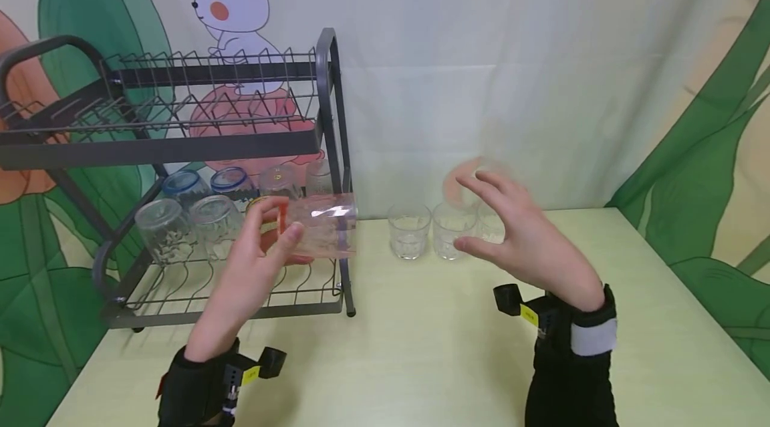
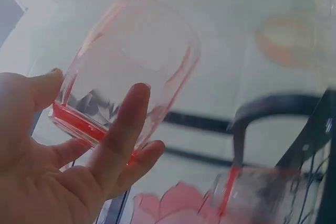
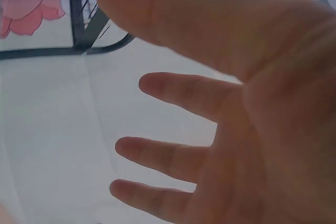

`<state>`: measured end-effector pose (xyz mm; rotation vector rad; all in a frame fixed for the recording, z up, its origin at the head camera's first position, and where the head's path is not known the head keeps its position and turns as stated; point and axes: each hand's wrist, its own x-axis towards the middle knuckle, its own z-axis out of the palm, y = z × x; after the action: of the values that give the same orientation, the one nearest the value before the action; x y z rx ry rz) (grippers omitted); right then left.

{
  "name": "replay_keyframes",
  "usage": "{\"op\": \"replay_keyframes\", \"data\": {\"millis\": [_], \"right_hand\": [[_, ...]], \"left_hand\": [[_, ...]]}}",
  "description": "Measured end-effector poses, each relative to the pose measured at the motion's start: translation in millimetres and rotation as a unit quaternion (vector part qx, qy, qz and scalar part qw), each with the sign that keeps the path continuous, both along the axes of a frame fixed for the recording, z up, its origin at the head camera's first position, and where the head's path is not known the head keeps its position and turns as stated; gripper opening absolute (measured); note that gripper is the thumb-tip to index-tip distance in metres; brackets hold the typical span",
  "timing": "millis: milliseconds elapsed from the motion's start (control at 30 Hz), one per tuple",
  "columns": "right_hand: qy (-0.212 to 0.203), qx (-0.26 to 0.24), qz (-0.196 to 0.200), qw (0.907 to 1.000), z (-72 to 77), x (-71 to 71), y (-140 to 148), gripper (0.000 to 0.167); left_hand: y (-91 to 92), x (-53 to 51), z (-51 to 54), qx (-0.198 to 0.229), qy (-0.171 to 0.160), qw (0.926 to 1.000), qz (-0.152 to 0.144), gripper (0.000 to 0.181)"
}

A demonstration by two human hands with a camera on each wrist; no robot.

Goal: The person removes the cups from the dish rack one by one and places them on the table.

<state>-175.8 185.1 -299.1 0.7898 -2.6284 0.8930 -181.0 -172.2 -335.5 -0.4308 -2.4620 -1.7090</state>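
Dish rack [image 1: 180,148]: upturned glasses [image 1: 214,220] on lower tier. Left hand [image 1: 249,273]: pinching the red-banded end of a pink glass [image 1: 325,226], held sideways before the rack; this one-ended hold could let it slip. Clear glasses [image 1: 410,230]: on table [image 1: 421,347]. Right hand [image 1: 529,233]: spread, holding nothing; a low sweep might topple one.

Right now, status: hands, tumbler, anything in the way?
Left hand grips pink-tinted tumbler by its red end, tipped sideways. Right hand empty, fingers apart. Dish rack partly behind tumbler in head view.
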Motion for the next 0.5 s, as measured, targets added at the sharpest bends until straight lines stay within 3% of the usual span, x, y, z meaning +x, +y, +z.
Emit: {"op": "replay_keyframes", "data": {"millis": [100,200,500], "right_hand": [[0.027,-0.003,0.032,0.9991,2.8,8.1,-6.7,0.077],[0.035,-0.001,0.055,0.9979,5.3,14.7,-13.3,0.078],[0.002,0.013,0.078,0.9968,5.5,14.6,-31.9,0.085]], "left_hand": [[15.4,-1.7,-5.2,0.028,-0.007,0.9984,-0.048,0.059],[27.4,-0.1,-9.2,0.036,-0.015,0.9967,-0.071,0.056],[55.5,-0.9,-10.9,0.121,-0.010,0.9816,-0.148,0.044]]}}
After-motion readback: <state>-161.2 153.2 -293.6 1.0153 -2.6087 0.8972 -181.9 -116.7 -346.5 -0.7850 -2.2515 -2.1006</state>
